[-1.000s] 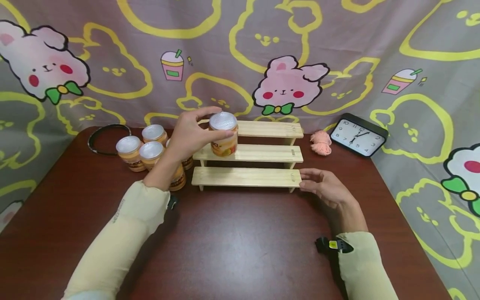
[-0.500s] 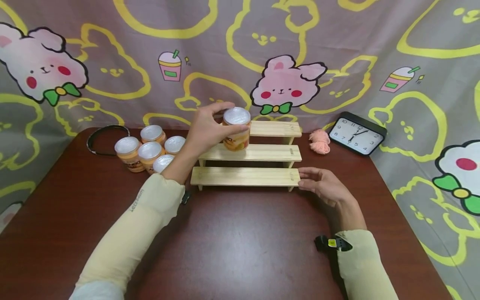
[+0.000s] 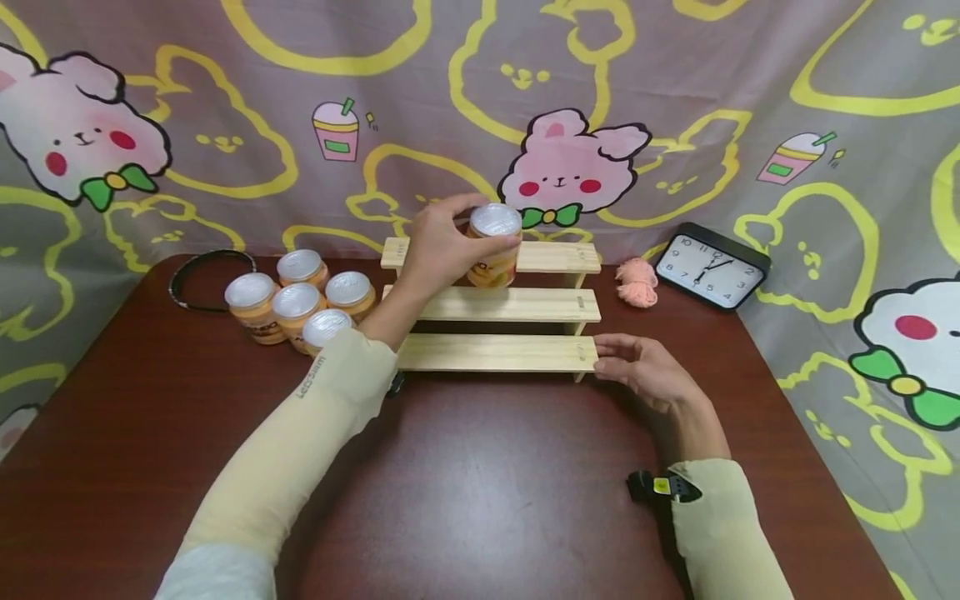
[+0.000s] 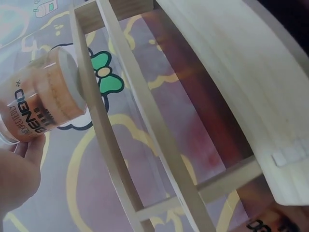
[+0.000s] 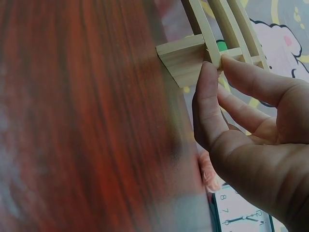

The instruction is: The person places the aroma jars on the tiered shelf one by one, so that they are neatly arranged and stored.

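Observation:
My left hand [image 3: 442, 246] grips a clear jar [image 3: 494, 258] with an orange label and silvery lid, fingers behind it and thumb across its front. The jar is upright and overlaps the top and middle boards of a three-step wooden rack [image 3: 502, 354] in the head view. Dark lettering shows on the jar [image 4: 41, 96] in the left wrist view. At the rack's right end, my right hand [image 3: 648, 371] pinches the end of the lowest board between thumb and fingers. The right wrist view shows the fingertips [image 5: 208, 72] right at that board's end.
Several matching jars [image 3: 297, 302] stand grouped left of the rack, before a black ring-shaped band [image 3: 176, 279]. Behind the rack's right side lie a pink yarn bundle [image 3: 637, 282] and a black-framed clock [image 3: 712, 267]. A patterned curtain [image 3: 420, 108] hangs behind the dark wooden table [image 3: 465, 492].
My left hand has carried the jar to the right and slightly up along the rack. The grouped jars behind the left arm have come into fuller view. My right hand stays at the rack's end.

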`<state>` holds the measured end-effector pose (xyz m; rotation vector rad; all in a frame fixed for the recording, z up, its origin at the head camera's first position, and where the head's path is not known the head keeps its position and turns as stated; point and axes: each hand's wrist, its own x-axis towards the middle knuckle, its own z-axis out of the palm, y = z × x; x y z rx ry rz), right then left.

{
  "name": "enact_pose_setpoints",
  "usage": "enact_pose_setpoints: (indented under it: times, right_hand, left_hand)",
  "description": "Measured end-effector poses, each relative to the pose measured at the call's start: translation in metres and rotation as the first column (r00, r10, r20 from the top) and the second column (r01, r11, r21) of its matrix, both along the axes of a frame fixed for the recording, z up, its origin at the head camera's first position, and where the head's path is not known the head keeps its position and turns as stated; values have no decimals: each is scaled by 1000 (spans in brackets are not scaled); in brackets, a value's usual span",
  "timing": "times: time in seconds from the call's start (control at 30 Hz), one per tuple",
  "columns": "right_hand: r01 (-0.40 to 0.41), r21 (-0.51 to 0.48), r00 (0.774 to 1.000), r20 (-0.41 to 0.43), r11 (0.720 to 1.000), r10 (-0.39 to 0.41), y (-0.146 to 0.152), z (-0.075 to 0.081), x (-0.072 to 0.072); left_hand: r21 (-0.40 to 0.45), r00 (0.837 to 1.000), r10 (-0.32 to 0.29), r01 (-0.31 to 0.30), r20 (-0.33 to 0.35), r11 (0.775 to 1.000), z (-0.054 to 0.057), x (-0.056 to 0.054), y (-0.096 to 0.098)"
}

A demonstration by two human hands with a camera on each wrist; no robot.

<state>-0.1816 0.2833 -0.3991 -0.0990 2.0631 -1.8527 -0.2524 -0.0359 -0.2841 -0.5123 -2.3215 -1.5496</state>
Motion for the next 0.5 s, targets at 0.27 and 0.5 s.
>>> enact_pose_setpoints:
  times: [0.27,0.5]
  right_hand:
    - [8,2,1000,-1,1000,-8,-1,0,0]
    - [14,26,1000,24,1000,-15,-3,-1,-2]
  left_hand:
    - [29,1000,-13,14,-12,999,-1,-10,15]
    - [-30,1000,-12,12,13,999,-2,-16,21]
